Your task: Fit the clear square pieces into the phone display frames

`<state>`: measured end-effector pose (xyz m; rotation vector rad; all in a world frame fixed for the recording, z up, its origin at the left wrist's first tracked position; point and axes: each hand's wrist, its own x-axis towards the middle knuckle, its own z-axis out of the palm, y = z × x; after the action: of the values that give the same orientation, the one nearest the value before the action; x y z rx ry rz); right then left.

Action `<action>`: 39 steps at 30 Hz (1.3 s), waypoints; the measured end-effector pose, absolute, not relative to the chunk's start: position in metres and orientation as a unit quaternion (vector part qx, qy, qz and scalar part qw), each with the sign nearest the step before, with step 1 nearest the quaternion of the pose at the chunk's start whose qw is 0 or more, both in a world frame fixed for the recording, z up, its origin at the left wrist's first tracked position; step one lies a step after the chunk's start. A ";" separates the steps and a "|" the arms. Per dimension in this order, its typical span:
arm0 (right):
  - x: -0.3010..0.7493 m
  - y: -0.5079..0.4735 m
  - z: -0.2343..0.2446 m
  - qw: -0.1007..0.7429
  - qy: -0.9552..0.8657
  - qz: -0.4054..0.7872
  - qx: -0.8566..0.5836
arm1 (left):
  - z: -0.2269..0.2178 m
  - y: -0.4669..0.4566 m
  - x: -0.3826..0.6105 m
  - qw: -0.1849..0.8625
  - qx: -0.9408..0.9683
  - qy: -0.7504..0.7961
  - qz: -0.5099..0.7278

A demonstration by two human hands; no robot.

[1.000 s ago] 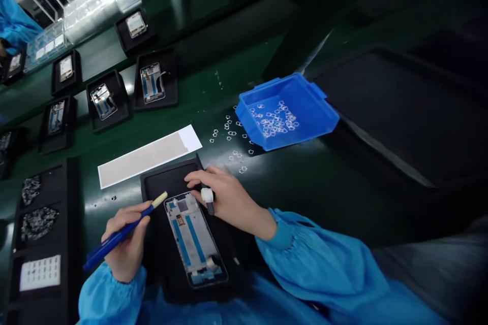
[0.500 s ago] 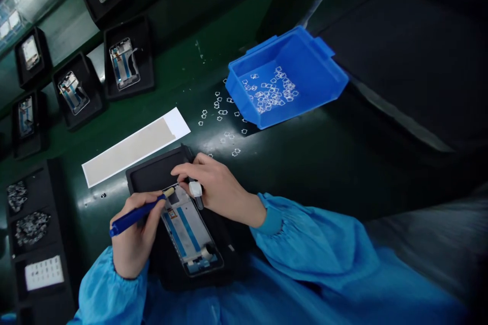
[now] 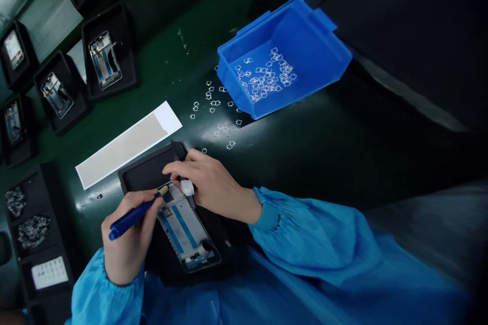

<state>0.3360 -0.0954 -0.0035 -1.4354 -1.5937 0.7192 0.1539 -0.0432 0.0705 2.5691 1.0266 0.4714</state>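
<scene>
Gripping blue pen-like tool [image 3: 131, 219] — left hand [image 3: 125, 246] slanted, right hand [image 3: 211, 184] curled, grasp unclear

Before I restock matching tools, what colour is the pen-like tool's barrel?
The barrel is blue, clearest in the head view.

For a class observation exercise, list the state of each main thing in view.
Left hand: closed around blue tool
Right hand: bent, grip unclear
Phone frame: lying in black tray
Blue bin: open, holding small white pieces
Paper strip: flat on bench

No legible text, labels, brands, numbers or signs anywhere.
</scene>
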 end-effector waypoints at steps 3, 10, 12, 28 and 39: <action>0.336 -0.096 -0.004 0.436 -0.637 0.278 -0.572 | 0.070 -0.044 0.156 0.146 0.915 0.346 0.147; 0.334 -0.096 -0.005 0.439 -0.639 0.266 -0.573 | 0.067 -0.044 0.159 0.161 0.915 0.344 0.135; 0.334 -0.096 -0.005 0.438 -0.644 0.255 -0.573 | 0.067 -0.043 0.159 0.170 0.911 0.346 0.147; 0.333 -0.096 -0.007 0.432 -0.636 0.268 -0.580 | 0.038 -0.064 0.131 0.228 0.870 0.340 0.274; 0.333 -0.095 -0.006 0.446 -0.631 0.263 -0.578 | 0.056 -0.041 0.136 0.297 0.777 0.492 0.256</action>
<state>0.3327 -0.0953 -0.0058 -1.4312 -1.5624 0.6502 0.1364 -0.0407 0.0556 2.0670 1.3073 0.6808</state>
